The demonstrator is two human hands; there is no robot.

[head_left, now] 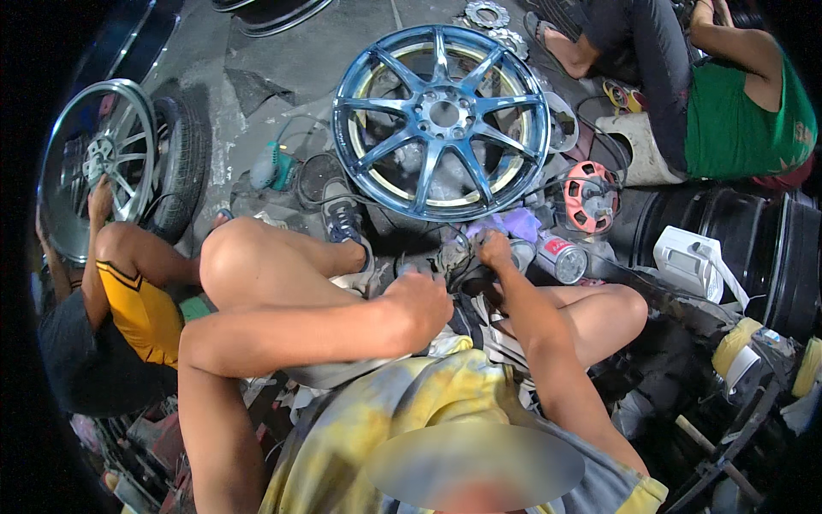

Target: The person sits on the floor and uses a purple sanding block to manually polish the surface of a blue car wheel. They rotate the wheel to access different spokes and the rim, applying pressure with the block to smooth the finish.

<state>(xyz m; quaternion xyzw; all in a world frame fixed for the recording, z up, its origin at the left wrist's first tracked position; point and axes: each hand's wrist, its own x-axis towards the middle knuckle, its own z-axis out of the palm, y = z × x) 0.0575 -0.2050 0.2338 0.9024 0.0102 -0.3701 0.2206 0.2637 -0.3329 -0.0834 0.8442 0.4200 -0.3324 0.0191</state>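
My left hand (419, 301) is closed in front of my lap, its fingers curled around something dark that I cannot make out. Slightly farther off and to the right, my right hand (494, 249) is also closed, its fingers pressed together over a small thing hidden from view. Dark and greyish items lie between the two hands, too cluttered to name. Just beyond them, a blue-and-silver multi-spoke wheel rim (431, 167) lies face up. Beside the right hand are a purple cloth (519, 224) and a silver-and-red can (562, 259).
A green power tool (279, 167) with a cord lies left of the rim. On the right are an orange reel (591, 197), a white box-shaped device (687, 263) and dark stacked rims (775, 248). One person at left holds a silver wheel (128, 171) near a tyre (184, 167); another sits at upper right.
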